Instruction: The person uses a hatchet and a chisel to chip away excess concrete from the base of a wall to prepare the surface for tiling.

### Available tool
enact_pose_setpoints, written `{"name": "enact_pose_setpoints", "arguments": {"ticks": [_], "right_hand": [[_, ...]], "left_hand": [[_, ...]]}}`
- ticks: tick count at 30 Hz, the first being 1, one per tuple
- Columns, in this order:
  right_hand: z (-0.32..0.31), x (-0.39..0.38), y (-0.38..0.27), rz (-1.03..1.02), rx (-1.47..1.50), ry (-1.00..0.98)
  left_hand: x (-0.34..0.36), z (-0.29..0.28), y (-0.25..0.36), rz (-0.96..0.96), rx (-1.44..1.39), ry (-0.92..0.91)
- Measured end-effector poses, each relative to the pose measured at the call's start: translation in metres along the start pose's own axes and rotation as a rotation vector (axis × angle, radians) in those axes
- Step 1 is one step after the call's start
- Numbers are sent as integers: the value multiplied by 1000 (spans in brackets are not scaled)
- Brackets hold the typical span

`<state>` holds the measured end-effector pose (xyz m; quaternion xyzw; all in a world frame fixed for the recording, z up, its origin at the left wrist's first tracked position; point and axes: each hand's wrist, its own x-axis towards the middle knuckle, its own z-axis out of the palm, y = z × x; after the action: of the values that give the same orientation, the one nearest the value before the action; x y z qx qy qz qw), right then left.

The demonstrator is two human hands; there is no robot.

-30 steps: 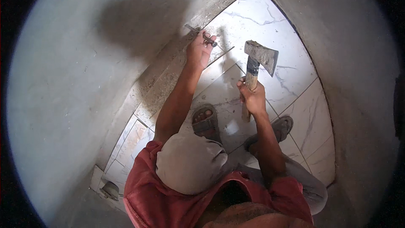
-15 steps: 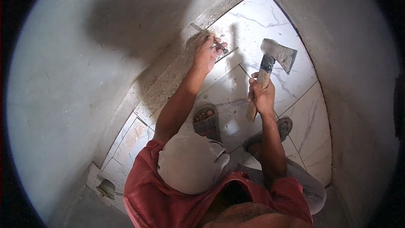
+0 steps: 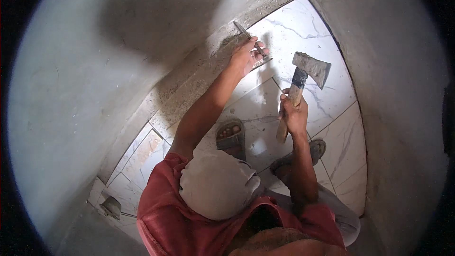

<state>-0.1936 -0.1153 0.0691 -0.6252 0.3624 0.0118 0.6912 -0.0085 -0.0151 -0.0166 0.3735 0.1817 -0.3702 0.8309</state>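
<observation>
My left hand (image 3: 244, 58) reaches forward with its fingers closed round a thin, dark metal chisel (image 3: 242, 29). The chisel's far end points at the rough cement strip (image 3: 227, 38) along the foot of the left wall; whether it touches I cannot tell. Its near end sticks out past my fingers, over the tiles. To the right, my right hand (image 3: 296, 116) grips the wooden handle of a hatchet (image 3: 312, 68). The hatchet head is grey and crusted, with its blade to the right and dark wrapping below it. It is held up over the marbled floor tiles (image 3: 332, 114).
Bare plastered walls rise close by, the left wall (image 3: 71, 90) and the right wall (image 3: 403, 90), meeting at a far corner. My sandalled left foot (image 3: 230, 135) and right foot (image 3: 310, 154) stand on the tiles. A square opening (image 3: 111, 207) sits at the lower left.
My left hand has shifted right along the wall, and the chisel's far end has moved right with it. The hatchet has turned slightly in my right hand. The view has shifted a little.
</observation>
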Motion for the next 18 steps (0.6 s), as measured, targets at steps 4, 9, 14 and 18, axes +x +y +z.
{"name": "enact_pose_setpoints", "arguments": {"ticks": [4,9,14,18], "right_hand": [[-3,-1,-7,-41,11,1],[-4,-5,-32,-112,-89,52],[-20,-19,-75,-514,-72,346],[-23,-14,-90,-879,412,489]], "left_hand": [[4,-4,6,-12,-20,30],[12,4,14,-9,-47,19],[22,17,19,-27,-90,29],[32,23,23,-42,-125,73]]}}
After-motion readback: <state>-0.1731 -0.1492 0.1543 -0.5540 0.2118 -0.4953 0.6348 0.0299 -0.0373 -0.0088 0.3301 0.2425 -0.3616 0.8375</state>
